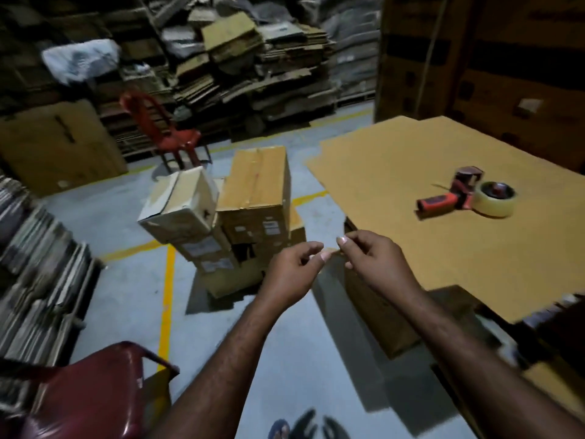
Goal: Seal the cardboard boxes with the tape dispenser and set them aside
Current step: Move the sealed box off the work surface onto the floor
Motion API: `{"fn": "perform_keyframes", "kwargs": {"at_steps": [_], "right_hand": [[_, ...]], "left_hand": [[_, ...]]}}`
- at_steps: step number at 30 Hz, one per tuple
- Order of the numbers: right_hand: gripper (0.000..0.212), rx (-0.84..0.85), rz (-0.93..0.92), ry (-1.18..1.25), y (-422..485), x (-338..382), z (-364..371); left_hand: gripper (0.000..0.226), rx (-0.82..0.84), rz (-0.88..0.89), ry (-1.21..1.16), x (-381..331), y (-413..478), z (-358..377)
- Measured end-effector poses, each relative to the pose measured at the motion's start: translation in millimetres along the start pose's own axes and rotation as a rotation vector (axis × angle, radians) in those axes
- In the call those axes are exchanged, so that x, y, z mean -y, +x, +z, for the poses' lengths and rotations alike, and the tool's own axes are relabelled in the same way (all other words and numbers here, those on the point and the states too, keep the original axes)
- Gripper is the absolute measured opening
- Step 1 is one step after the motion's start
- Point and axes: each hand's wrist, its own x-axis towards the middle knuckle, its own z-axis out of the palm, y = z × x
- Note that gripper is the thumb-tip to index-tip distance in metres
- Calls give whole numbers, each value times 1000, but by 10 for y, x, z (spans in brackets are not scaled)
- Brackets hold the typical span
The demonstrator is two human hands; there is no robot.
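1. At two o'clock, on the cardboard sheet (395,172), lies the tape dispenser (465,198) (red handle, clear roll).
2. At eleven o'clock, taped cardboard boxes (253,198) stand stacked.
3. Left hand (291,270) and right hand (376,261) pinch one small scrap (332,251).

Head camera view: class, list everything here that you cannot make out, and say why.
All in the head view:
The small pale scrap pinched between left hand and right hand: too small and blurred to identify.
Labels on the stacked boxes: too small to read.
Box under the cardboard sheet: top hidden by the sheet.
Dark red chair: cut off by bottom-left edge.
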Motion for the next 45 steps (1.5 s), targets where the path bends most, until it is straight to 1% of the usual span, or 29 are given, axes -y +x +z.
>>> {"fn": "perform_keyframes", "kwargs": {"at_steps": [3,6,8,10,13,14,15,17,20,24,28,31,34,37,39,43,45], "right_hand": [[22,57,-6,5,388,280,662],[22,104,-22,-15,738,541,1329],[25,147,-33,-21,962,715,1744],[27,183,-37,-23,1183,877,2105],[29,238,-39,-38,1514,1046,2529],[30,262,-38,-41,1624,1082,2646],[31,287,-40,-52,1743,1102,2763],[30,325,-33,-71,1998,1109,2977],[30,363,19,-61,2438,1035,3314],[30,434,43,-110,3119,905,3781],[39,497,103,-144,3632,855,4177],[48,549,148,-163,4009,830,4560],[56,559,182,-216,4257,845,4890],[62,562,236,-257,4446,788,5250],[64,574,292,-299,4568,705,5517],[65,563,442,-377,4729,620,5927],[67,540,516,-398,4756,595,6053]], "left_hand": [[29,-46,-17,-20,283,288,-595],[19,-127,16,16,539,576,-1143],[20,-144,8,50,688,756,-1492],[23,-165,-39,68,835,938,-1826],[42,-231,-85,98,1004,1185,-2262],[45,-256,-99,99,1061,1273,-2380],[39,-276,-112,100,1121,1366,-2484],[22,-301,-137,104,1239,1556,-2651],[14,-351,-169,117,1437,1893,-2884],[21,-391,-288,148,1787,2449,-3231],[34,-408,-391,242,2050,2881,-3588],[46,-463,-447,234,2233,3244,-3835],[46,-453,-506,243,2462,3539,-4054],[52,-405,-558,290,2815,3863,-4324],[56,-339,-578,324,3097,4101,-4512],[57,-179,-681,354,3622,4466,-4771],[72,-95,-725,444,3894,4614,-4866]]}}
